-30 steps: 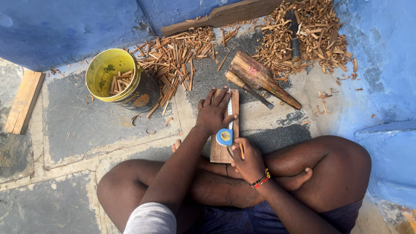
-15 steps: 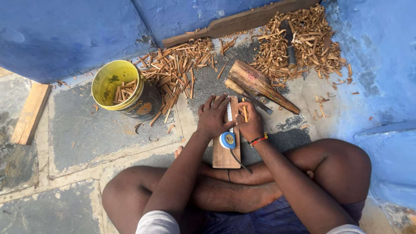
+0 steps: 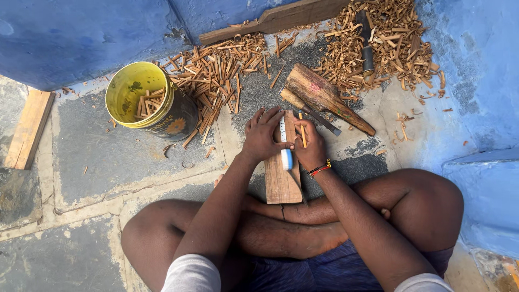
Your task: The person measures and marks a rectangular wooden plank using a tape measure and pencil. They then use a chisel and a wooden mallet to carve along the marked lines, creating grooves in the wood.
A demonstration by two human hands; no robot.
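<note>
The left hand (image 3: 263, 134) lies flat with fingers spread on the upper end of a wooden plank (image 3: 282, 178), pinning a tape measure (image 3: 285, 146) along it; its palm hides where the tape's blade starts. The right hand (image 3: 310, 146) is closed around a pencil (image 3: 303, 132), tip on the plank's right edge; the grip itself is hard to make out. The plank rests on the stone floor (image 3: 92, 151) against the crossed legs, its near end hidden. At 12 o'clock from the plank lie a wooden mallet (image 3: 324, 97) and wood chips (image 3: 216, 75); at 10 o'clock a yellow bucket (image 3: 141, 97). Open floor spreads toward 9 o'clock, blue wall (image 3: 75, 32) closing 12 and 3
</note>
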